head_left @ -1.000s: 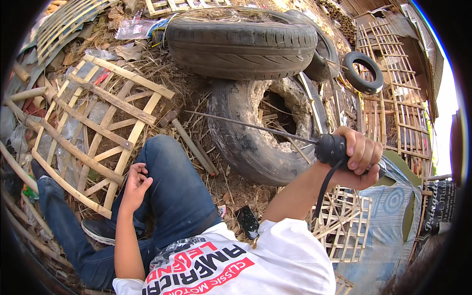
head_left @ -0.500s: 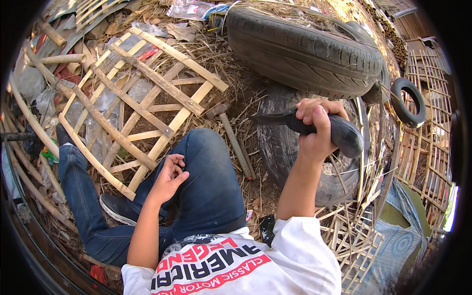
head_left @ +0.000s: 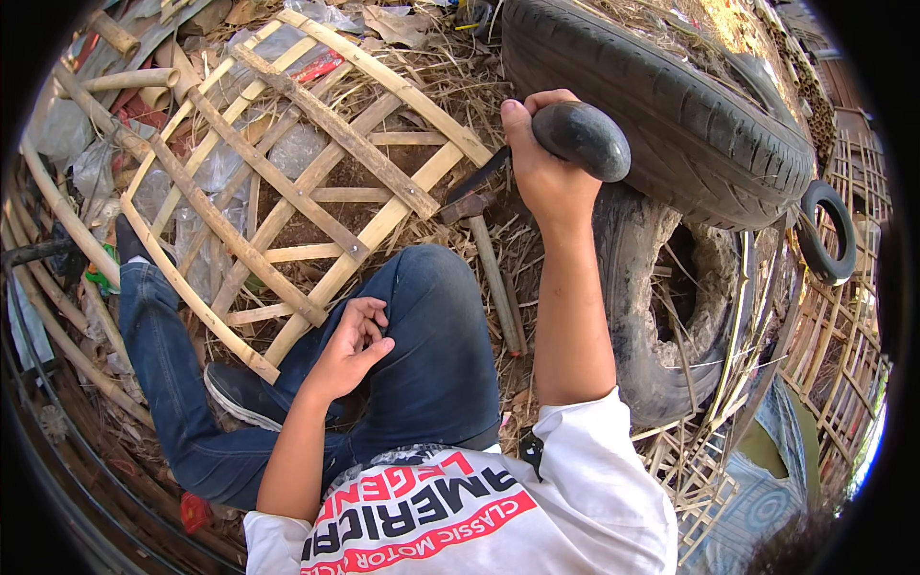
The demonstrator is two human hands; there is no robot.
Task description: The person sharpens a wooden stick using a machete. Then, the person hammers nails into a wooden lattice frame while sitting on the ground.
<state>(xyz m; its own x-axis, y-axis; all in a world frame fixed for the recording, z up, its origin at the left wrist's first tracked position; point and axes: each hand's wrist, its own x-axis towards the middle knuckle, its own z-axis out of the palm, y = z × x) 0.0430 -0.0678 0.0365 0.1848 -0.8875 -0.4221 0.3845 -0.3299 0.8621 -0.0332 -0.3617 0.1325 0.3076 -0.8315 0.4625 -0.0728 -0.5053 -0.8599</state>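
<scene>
The right hand (head_left: 546,163) is clenched on a dark-handled knife (head_left: 575,134) above the bamboo frame (head_left: 335,153) — blade slanting down-left, seemingly (partly hidden) — while the left hand (head_left: 350,345), loosely curled and holding nothing, rests on the thigh.

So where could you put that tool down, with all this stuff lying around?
Little bare ground. The straw strip with the hammer, between the knee and worn tyre, has some room. The bamboo frame has open gaps over plastic and earth. Crowded: tyres stacked on the right, poles and litter on the left.
</scene>
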